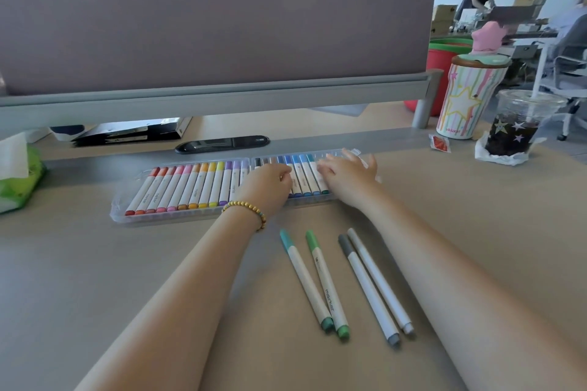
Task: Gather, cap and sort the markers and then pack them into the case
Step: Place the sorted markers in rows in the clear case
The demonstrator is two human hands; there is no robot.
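Head view: left hand (270, 182) curled on the cased markers (203, 182), right hand (347, 174) flat, fingers spread. Best pressing rows snug, clearing slots at three o'clock. Four loose markers (343, 282) waiting at six.

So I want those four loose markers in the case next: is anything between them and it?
Only the person's own forearms. The four loose markers lie on bare desk just in front of the case, between the arms. Both hands, left and right, rest on the packed markers.

Clear case (133, 211) w/ capped markers (190, 187) in row, far centre of desk (95, 263). Left hand (270, 182) curled on markers; right hand (347, 173) flat on them. Four loose markers (343, 282) near side.
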